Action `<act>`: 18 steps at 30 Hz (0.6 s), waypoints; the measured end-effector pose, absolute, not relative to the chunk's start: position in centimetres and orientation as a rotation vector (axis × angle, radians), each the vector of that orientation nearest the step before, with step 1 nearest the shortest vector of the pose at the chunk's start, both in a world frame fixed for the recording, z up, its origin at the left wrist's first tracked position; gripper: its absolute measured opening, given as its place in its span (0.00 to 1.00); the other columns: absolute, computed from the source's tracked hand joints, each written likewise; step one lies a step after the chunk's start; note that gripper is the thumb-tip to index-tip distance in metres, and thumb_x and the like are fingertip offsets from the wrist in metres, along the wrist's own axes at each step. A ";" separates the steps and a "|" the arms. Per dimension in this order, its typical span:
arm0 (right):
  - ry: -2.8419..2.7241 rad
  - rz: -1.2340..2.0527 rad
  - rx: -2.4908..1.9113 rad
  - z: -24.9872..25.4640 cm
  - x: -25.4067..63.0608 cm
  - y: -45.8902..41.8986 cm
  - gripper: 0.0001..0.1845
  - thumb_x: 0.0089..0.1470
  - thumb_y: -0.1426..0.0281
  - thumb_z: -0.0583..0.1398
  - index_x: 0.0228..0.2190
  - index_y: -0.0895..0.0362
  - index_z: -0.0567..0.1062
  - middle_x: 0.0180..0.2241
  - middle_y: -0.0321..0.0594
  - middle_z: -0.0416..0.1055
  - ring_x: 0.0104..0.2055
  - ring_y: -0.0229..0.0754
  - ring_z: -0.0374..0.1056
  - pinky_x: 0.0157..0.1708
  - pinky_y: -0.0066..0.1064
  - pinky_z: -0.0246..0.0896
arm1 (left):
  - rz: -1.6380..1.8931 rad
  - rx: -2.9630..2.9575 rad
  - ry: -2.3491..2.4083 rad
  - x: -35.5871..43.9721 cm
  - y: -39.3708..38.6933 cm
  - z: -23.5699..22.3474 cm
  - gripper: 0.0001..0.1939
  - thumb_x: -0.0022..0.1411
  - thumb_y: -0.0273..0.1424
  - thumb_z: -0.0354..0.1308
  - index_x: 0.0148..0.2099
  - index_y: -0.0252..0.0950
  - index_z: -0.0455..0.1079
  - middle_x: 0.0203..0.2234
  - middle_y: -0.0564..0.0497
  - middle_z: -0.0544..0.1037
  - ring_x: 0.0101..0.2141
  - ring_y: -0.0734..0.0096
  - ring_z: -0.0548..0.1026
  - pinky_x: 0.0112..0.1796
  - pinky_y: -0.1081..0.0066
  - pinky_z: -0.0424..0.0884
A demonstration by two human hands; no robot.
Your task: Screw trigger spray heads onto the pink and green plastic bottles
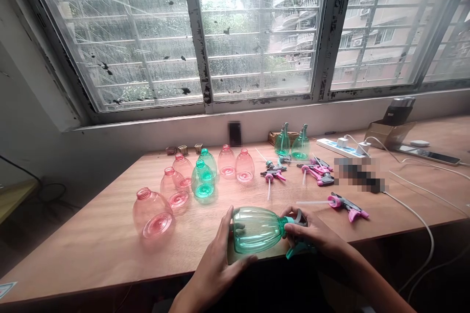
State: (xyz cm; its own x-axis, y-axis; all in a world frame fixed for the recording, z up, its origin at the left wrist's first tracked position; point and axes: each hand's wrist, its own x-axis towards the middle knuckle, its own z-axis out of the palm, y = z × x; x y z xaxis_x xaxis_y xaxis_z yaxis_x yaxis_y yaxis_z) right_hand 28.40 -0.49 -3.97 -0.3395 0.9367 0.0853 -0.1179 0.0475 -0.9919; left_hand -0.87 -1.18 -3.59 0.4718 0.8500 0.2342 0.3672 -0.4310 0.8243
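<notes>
A clear green spray bottle (257, 230) lies on its side between my hands, over the table's front edge, its neck toward the right. My left hand (227, 254) cups the base end, thumb below and fingers behind. With my right hand (299, 230) I grip the green collar at the neck, fingers closed round it. The green trigger (295, 249) of its spray head hangs below that hand. Nearest on the right is a pink and grey spray head (347, 205) with a white tube. Several pink bottles (152, 212) and two green bottles (203, 181) without heads stand to the left.
Two green bottles with spray heads (301, 143) stand at the back. Several loose spray heads (316, 171) lie right of centre. A power strip (341, 146), white cables (414, 215) and a phone (429, 154) are on the right. The wooden table (91, 249) meets a windowed wall.
</notes>
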 end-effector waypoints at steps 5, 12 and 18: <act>-1.405 1.459 -0.894 -3.9 28.4 -0.5 0.23 0.51 0.55 0.71 0.39 0.56 0.72 0.26 0.35 0.76 0.25 0.39 0.69 0.27 0.29 0.62 | 0.865 2.004 1.007 -0.9 -1.2 -3.5 0.50 0.64 0.38 0.65 0.75 0.45 0.35 0.71 0.37 0.55 0.66 0.43 0.61 0.64 0.46 0.59; -1.405 1.461 -0.886 -4.0 28.4 -0.6 0.21 0.53 0.56 0.70 0.39 0.57 0.72 0.26 0.34 0.76 0.26 0.38 0.68 0.28 0.28 0.62 | 0.860 2.014 1.017 -0.9 -1.3 -3.3 0.49 0.65 0.39 0.65 0.75 0.45 0.35 0.70 0.37 0.57 0.66 0.44 0.62 0.64 0.48 0.59; -1.410 1.456 -0.885 -4.2 28.5 -0.6 0.22 0.53 0.56 0.70 0.40 0.57 0.72 0.27 0.35 0.76 0.26 0.38 0.68 0.28 0.29 0.62 | 0.857 2.019 1.019 -0.9 -1.3 -3.5 0.50 0.65 0.39 0.65 0.75 0.45 0.34 0.70 0.37 0.57 0.66 0.45 0.62 0.64 0.47 0.59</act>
